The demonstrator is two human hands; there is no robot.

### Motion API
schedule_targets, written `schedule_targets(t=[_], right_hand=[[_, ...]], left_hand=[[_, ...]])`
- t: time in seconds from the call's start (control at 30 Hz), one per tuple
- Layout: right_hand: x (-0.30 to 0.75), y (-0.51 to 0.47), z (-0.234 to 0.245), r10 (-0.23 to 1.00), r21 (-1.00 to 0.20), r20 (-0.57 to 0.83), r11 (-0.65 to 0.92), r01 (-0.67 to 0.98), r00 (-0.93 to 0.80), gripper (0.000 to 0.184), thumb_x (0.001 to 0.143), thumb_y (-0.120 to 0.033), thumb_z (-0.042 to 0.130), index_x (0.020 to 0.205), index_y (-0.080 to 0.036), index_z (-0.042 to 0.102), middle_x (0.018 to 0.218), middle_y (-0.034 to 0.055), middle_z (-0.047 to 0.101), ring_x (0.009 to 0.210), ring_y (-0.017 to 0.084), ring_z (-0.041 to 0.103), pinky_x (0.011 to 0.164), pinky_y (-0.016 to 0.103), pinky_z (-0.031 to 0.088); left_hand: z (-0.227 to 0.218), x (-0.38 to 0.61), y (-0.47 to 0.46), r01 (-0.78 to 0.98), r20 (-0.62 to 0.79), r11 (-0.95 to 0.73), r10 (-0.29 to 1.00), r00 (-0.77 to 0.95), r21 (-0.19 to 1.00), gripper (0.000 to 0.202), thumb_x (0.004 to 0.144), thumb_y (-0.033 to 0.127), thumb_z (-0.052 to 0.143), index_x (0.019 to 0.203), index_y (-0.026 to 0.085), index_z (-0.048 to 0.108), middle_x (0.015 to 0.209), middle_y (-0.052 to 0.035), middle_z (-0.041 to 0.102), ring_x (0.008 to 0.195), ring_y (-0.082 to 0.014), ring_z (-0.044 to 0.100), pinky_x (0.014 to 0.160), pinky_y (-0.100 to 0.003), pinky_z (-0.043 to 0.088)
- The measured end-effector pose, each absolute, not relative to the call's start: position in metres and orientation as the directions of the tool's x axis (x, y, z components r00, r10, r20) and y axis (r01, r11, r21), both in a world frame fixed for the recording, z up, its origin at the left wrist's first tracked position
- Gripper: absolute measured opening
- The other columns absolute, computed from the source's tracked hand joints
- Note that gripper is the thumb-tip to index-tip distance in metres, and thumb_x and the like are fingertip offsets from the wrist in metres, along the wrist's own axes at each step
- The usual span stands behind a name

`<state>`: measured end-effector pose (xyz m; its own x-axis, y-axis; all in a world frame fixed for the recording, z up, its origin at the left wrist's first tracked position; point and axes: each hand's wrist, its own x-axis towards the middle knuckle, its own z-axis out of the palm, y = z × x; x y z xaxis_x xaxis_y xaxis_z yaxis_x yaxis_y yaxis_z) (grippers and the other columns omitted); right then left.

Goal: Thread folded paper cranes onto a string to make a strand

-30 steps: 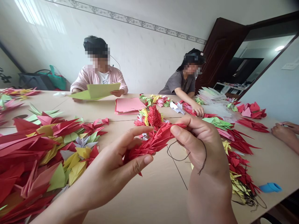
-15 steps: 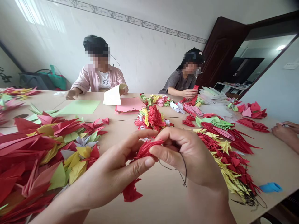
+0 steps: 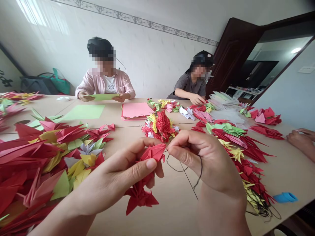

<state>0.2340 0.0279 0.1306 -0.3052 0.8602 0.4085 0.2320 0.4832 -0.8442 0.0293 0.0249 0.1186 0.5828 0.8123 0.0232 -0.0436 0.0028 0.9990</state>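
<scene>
My left hand (image 3: pixel 128 167) is closed around several folded red paper cranes (image 3: pixel 154 152), thumb on top and fingers beneath. More red paper cranes (image 3: pixel 141 196) hang below the palm in a cluster. Just right of them, my right hand (image 3: pixel 199 157) pinches thumb and forefinger together beside the topmost crane. Dark thread (image 3: pixel 177 170) loops under those fingertips, and a loose end trails down past the wrist. Whether a needle is in the pinch is hidden.
A large heap of paper cranes (image 3: pixel 49 154) covers the table's left. Strung cranes (image 3: pixel 253 177) lie at the right near a blue cylinder (image 3: pixel 285 197). Pink sheets (image 3: pixel 136 110) sit ahead. Two people (image 3: pixel 105 80) work opposite; another person's hands (image 3: pixel 301 139) rest at the far right.
My right hand has drawn slightly right from the cranes, exposing the topmost one. The left hand's cranes have turned. Opposite, one person now holds a green sheet; the other's hand has lowered.
</scene>
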Motion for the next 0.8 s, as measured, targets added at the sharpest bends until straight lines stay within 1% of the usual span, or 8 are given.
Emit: schedule_targets(t=[0.13,0.23,0.3,0.4,0.57,0.7,0.8], right_hand=[[0.229,0.028,0.13,0.851,-0.826,0.457,0.514,0.233,-0.258,0.02,0.088,-0.033,0.067,0.073,-0.021,0.063,0.059,-0.0049,0.051,0.053,0.007,0.042,0.046,0.018,0.033],[0.226,0.028,0.129,0.861,-0.829,0.443,0.5,0.251,-0.25,0.021,0.088,-0.034,0.067,0.073,-0.02,0.063,0.059,-0.0041,0.052,0.052,0.008,0.043,0.045,0.019,0.033],[0.224,0.028,0.128,0.866,-0.836,0.421,0.486,0.254,-0.271,0.022,0.087,-0.035,0.067,0.073,-0.02,0.063,0.058,-0.004,0.053,0.051,0.008,0.043,0.044,0.019,0.033],[0.222,0.029,0.127,0.862,-0.831,0.42,0.491,0.26,-0.284,0.022,0.088,-0.035,0.067,0.073,-0.019,0.063,0.058,-0.004,0.053,0.05,0.008,0.042,0.044,0.019,0.032],[0.223,0.03,0.126,0.816,-0.782,0.516,0.573,0.245,-0.262,0.02,0.088,-0.027,0.067,0.07,-0.019,0.061,0.058,-0.0052,0.052,0.051,0.006,0.04,0.045,0.017,0.032],[0.224,0.03,0.125,0.8,-0.763,0.553,0.598,0.244,-0.231,0.019,0.088,-0.025,0.067,0.071,-0.02,0.061,0.058,-0.0058,0.05,0.052,0.006,0.04,0.046,0.017,0.033],[0.225,0.031,0.124,0.802,-0.768,0.553,0.595,0.237,-0.225,0.018,0.087,-0.025,0.068,0.071,-0.02,0.061,0.059,-0.0058,0.051,0.052,0.006,0.041,0.046,0.017,0.034]], left_hand=[[0.12,0.029,0.024,0.054,-0.023,-0.015,0.767,0.641,0.998,0.024,0.094,0.043,0.053,0.091,0.021,0.065,0.071,0.0012,0.055,0.06,-0.0089,0.053,0.051,-0.015,0.045],[0.12,0.029,0.023,0.118,-0.039,-0.051,0.757,0.652,0.992,0.031,0.092,0.049,0.052,0.092,0.021,0.064,0.072,0.0012,0.054,0.062,-0.0096,0.054,0.053,-0.016,0.045],[0.119,0.028,0.021,0.116,-0.034,-0.056,0.75,0.66,0.992,0.032,0.092,0.052,0.051,0.092,0.022,0.063,0.075,0.0011,0.056,0.063,-0.0096,0.055,0.055,-0.017,0.046],[0.118,0.029,0.02,0.083,-0.032,-0.031,0.749,0.661,0.996,0.03,0.095,0.049,0.048,0.088,0.022,0.059,0.074,0.002,0.058,0.061,-0.0087,0.054,0.055,-0.017,0.047],[0.119,0.031,0.02,0.03,-0.01,-0.014,0.742,0.67,0.999,0.031,0.097,0.042,0.046,0.076,0.02,0.053,0.066,0.0039,0.053,0.058,-0.0071,0.049,0.054,-0.015,0.043],[0.123,0.03,0.022,0.052,-0.034,-0.002,0.741,0.67,0.999,0.033,0.098,0.039,0.046,0.073,0.019,0.054,0.064,0.0041,0.051,0.058,-0.0072,0.049,0.057,-0.017,0.044],[0.123,0.029,0.024,0.044,-0.031,0.001,0.732,0.681,0.999,0.032,0.096,0.04,0.049,0.074,0.019,0.057,0.066,0.0029,0.054,0.058,-0.008,0.05,0.057,-0.018,0.044]])
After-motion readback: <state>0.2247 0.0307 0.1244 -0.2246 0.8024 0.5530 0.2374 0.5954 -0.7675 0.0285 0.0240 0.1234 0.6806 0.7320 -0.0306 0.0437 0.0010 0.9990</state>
